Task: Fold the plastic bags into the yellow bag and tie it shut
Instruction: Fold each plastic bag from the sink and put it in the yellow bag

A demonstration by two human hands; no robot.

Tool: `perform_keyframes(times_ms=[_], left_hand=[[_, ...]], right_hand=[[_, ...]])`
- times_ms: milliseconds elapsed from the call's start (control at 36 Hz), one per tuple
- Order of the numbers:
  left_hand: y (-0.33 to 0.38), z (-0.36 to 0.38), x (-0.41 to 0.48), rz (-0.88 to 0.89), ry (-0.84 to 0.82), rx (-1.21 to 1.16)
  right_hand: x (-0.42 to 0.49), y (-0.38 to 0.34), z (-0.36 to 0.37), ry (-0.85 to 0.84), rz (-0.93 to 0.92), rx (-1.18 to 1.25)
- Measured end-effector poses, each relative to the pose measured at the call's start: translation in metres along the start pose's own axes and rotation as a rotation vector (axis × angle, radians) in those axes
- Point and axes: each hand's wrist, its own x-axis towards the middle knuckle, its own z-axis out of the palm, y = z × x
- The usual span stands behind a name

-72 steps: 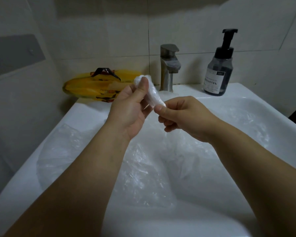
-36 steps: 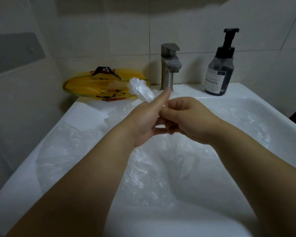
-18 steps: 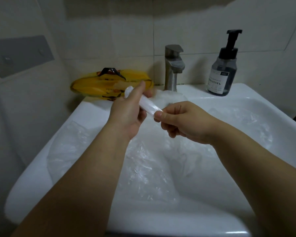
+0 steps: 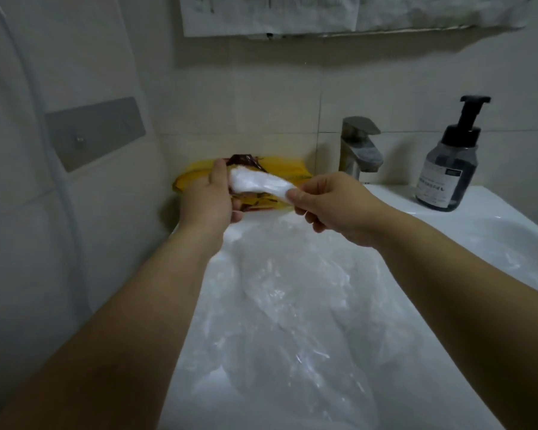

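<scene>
The folded plastic bag (image 4: 257, 183) is a tight, milky-white roll, held crosswise just above the centre of the frame, in front of the yellow bag (image 4: 288, 172). The left hand (image 4: 207, 200) curls round its thick end and the right hand (image 4: 333, 206) pinches its thin, tapering end between thumb and forefinger; the hands are apart, the roll spanning the gap. The yellow bag lies at the back of the sink (image 4: 494, 212) against the wall, a dark red patch on top; the left hand and the roll hide most of it, so its mouth cannot be made out. Clear plastic bags (image 4: 292, 305) lie crumpled in the basin, lower centre, their edges hard to tell apart
</scene>
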Motion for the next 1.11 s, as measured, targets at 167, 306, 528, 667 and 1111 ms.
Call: perform_keyframes(times_ms=[167,306,528,667,1111], left_hand=[[0.0,-0.024,0.029,0.102,-0.099,0.247],[-0.016,-0.026,0.059,0.178,-0.219,0.556],[-0.035,-0.015,0.085,0.211,-0.398,1.103],[-0.027,-0.013,0.098,0.368,-0.268,1.178],[0.001,0.008,0.131,0.218,-0.051,0.375]], right_hand=[[0.035,0.01,0.004,0.039,0.009,-0.241],[0.071,0.015,0.017,0.041,-0.055,-0.558],[0.117,0.029,0.028,0.225,-0.054,-0.843],[0.134,0.028,0.03,0.309,-0.074,-0.849],[0.132,0.014,0.007,0.049,-0.137,-0.69]])
